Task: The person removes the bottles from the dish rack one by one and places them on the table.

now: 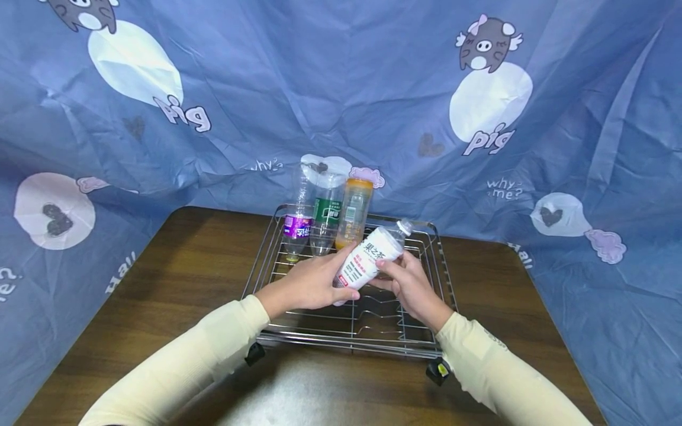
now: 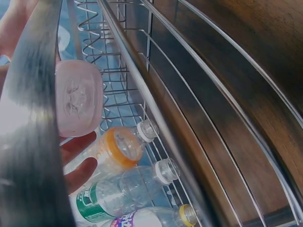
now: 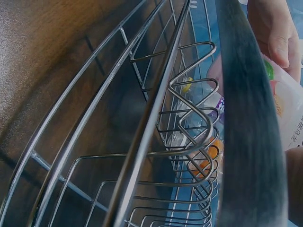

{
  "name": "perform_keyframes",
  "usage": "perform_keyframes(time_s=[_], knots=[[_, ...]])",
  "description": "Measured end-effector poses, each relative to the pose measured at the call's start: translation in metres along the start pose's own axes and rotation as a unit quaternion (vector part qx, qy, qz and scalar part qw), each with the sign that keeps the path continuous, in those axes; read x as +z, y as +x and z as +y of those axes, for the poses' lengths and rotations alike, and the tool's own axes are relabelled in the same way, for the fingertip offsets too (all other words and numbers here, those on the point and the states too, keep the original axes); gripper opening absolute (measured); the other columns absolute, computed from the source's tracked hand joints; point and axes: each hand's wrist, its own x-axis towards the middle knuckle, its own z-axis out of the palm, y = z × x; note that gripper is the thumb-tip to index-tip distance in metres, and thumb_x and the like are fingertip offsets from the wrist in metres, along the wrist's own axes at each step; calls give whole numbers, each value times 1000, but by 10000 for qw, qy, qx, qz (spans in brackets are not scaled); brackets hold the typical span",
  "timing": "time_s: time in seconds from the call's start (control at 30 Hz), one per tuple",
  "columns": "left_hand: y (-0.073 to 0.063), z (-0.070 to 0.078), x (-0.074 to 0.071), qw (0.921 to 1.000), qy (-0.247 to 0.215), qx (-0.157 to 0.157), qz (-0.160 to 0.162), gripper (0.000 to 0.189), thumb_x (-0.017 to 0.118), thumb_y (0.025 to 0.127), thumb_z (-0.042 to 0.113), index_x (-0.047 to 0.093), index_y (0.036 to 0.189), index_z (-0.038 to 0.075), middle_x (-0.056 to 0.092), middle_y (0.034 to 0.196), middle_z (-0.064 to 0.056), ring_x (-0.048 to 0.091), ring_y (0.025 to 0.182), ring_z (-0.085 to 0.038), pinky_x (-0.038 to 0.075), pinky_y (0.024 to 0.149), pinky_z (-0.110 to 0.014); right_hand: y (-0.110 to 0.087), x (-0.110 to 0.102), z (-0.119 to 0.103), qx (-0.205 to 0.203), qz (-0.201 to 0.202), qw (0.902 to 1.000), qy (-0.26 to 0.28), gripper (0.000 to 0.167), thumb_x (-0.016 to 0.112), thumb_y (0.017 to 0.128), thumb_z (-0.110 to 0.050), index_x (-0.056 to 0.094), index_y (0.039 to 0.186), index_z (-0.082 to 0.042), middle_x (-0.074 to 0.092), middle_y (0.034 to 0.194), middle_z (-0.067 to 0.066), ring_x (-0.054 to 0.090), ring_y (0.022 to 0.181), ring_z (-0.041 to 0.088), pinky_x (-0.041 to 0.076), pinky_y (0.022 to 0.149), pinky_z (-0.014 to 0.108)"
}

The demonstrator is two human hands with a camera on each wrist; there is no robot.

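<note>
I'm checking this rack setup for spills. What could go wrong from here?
The white-labelled bottle, held tilted by both hands over the wire rack, could swing into the three inverted bottles standing close together at the back and topple them. It might also slip through the rack's wide wire gaps.

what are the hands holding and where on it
Both hands hold one white-labelled plastic bottle: left hand round its lower body, right hand under its middle.

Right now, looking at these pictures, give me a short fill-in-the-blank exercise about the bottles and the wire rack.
1. Both hands hold the white-labelled plastic bottle above the ____ wire rack.
2. The number of bottles standing upside down at the rack's back is ____.
3. The middle clear bottle has a ____ label.
4. The rack rests on a brown ____ table.

Missing words: metal; three; green; wooden
</note>
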Motion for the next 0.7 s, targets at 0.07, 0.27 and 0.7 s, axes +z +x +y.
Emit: perform_keyframes(time_s=[0.07, 0.27, 0.7], knots=[[0, 0, 0, 10000, -10, 5, -5, 105, 71, 86, 61, 14, 163, 19, 66, 121, -5, 64, 84, -13, 53, 70, -32, 0, 0, 0, 8, 19, 10000, 16, 50, 55, 92, -1, 39, 137, 13, 61, 115, 11, 67, 101, 21, 56, 91, 51], [-1, -1, 0, 10000, -67, -7, -23, 105, 72, 85, 60, 15, 163, 20, 66, 120, -5, 64, 82, -13, 53, 68, -33, 0, 1, 1, 55, 1, 10000, -18, 50, 56, 93, -2, 39, 138, 13, 62, 115, 12, 68, 101, 22, 56, 91, 50], [-1, -2, 0, 10000, -85, 7, 4, 104, 76, 83, 58, 19, 162, 21, 67, 106, 0, 63, 79, -11, 52, 64, -32, 2, 0, 3, 94, -38, 9998, -141, 51, 59, 94, -3, 39, 138, 13, 61, 119, 18, 68, 102, 23, 57, 90, 51]])
